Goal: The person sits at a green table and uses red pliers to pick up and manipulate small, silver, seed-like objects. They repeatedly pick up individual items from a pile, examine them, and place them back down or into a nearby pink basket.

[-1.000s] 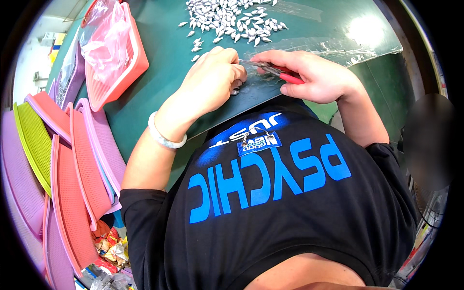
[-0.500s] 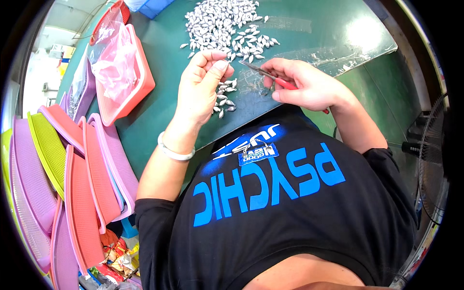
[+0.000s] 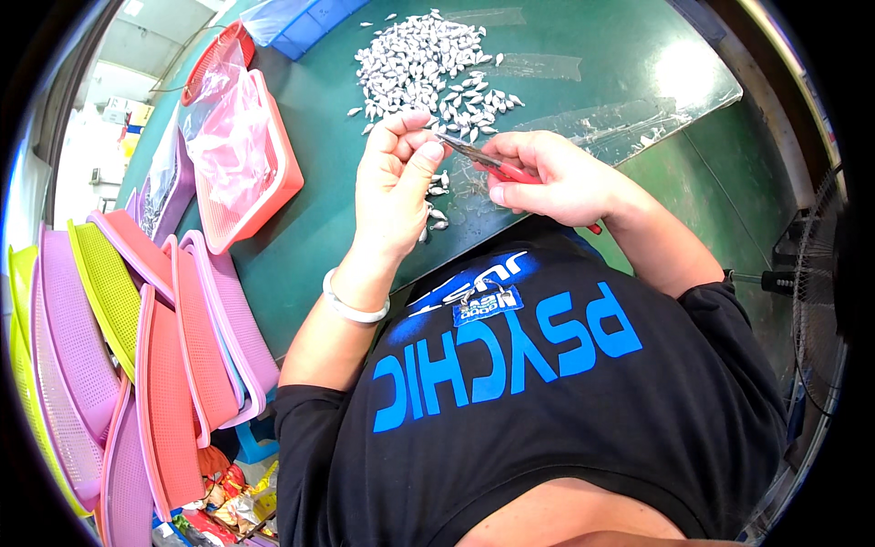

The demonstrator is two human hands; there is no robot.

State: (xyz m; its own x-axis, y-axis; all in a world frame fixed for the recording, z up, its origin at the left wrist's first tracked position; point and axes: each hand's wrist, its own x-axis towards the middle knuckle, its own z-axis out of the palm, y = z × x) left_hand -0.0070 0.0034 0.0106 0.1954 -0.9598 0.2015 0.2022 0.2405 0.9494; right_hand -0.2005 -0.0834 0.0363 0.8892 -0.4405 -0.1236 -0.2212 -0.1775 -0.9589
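Observation:
My left hand is closed in a pinch of thumb and fingers. At the fingertips is something pale and tiny that I cannot make out. Wrapped round a pair of red-handled pliers, my right hand points their slim dark jaws at that pinch; the tips meet or nearly meet the left fingertips. Beyond both hands lies a large heap of small grey spindle-shaped pieces, resembling fishing sinkers. A smaller group of these grey pieces rests beside my left hand, partly hidden by it.
The green table has clear tape strips on it. At its left stand a pink basket holding plastic bags, a red basket and a blue bin. Colourful stacked baskets crowd the lower left; a fan is at right.
My right hand has moved left with the pliers, bringing their jaws to my left fingertips. My left hand has shifted slightly right and nearer, covering more of the small group. The whole view has shifted slightly.

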